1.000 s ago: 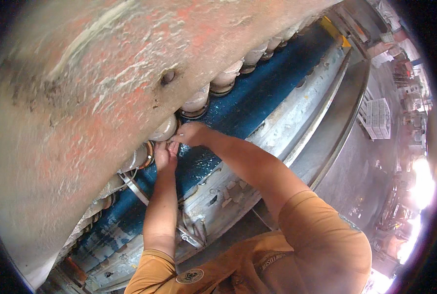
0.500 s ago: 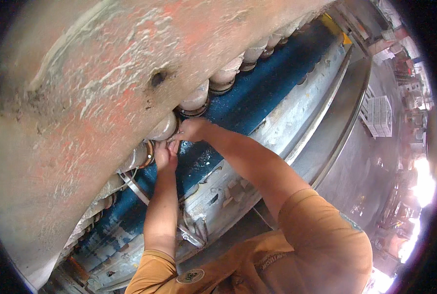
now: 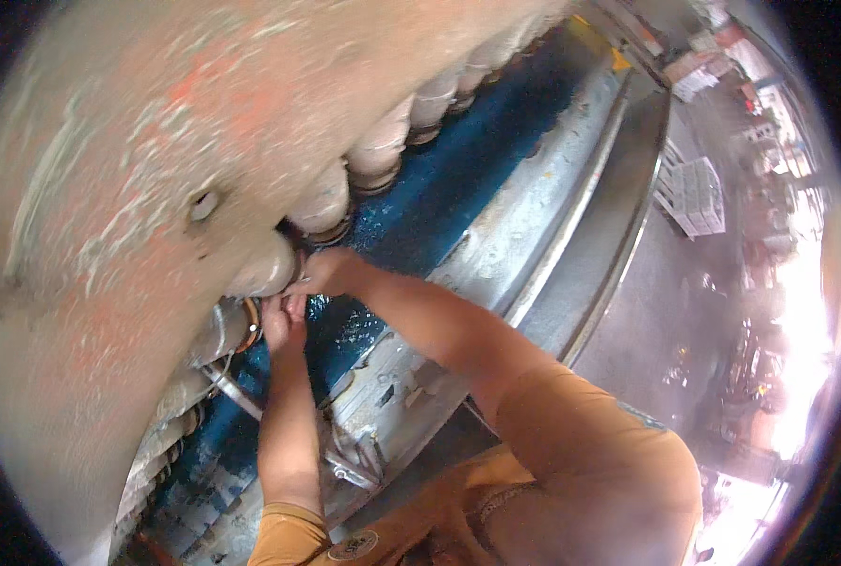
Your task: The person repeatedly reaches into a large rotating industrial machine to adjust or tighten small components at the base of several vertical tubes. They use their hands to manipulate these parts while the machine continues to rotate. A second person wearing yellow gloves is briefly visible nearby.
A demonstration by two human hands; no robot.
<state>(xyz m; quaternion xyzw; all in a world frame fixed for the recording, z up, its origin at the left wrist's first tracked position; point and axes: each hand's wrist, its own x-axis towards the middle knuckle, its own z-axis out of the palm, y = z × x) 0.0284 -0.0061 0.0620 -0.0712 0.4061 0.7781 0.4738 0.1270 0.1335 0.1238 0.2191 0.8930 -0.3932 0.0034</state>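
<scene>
Close together, my two hands work at the lower rim of a rounded whitish cup-shaped piece, one of a row along a big curved, scraped wall. My left hand reaches up from below, its fingers bent and closed near the rim. From the right, my right hand comes in with its fingers curled and pinched against the same spot. What lies between the fingertips is hidden. Just left of my left hand is another cup-shaped piece with an orange-brown ring at its end.
The large stained wall, with a small hole, fills the upper left. Below the row runs a blue wet surface bordered by a pale worn metal ledge. A metal bracket juts near my left forearm. A white crate stands on the floor at right.
The whole view has shifted, so the scene and my hands appear farther left and slightly lower. Both hands stay at the same cup-shaped piece.
</scene>
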